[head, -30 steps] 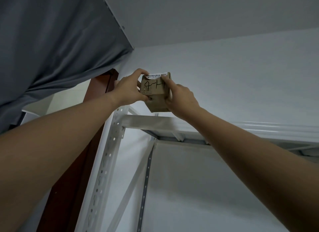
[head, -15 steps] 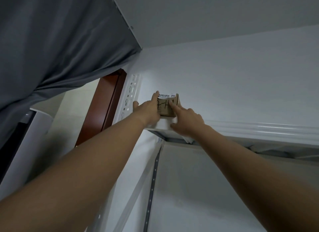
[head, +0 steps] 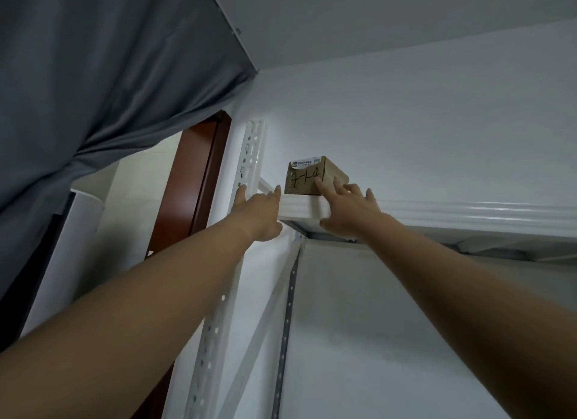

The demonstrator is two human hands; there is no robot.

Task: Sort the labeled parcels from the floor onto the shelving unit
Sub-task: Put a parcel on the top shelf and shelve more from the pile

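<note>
Grey curtain (head: pixel 93 91): hangs far left of the cardboard parcel (head: pixel 307 176) and higher up, gathered into folds that fall toward the lower left.
Brown door frame (head: pixel 193 181): left of the parcel, its top covered by the curtain's lower edge.
White upright (head: pixel 251 156): slotted post of the shelving unit (head: pixel 468 211), just left of the parcel, its top end rising above the parcel's top.
Left hand (head: pixel 259 214): just left of the parcel and slightly lower, with fingers straight and loosely spread, holding nothing. The fingertips lie against the upright and the shelf's left corner, a narrow gap away from the parcel.
Cardboard parcel: sits on the top shelf at its left end, with its front face close to the shelf's front edge. A white printed label (head: pixel 304 162) runs along the top of that face, with dark handwritten marks below it.
Right hand (head: pixel 346 206): at the parcel's lower right, fingers straight and fanned wide. The index fingertip touches the parcel's front face, the other fingers are by its right side, and the thumb is under the shelf's front beam. It grips nothing.
White wall (head: pixel 437 122): behind and right of the parcel; whether the parcel touches it cannot be told.
</note>
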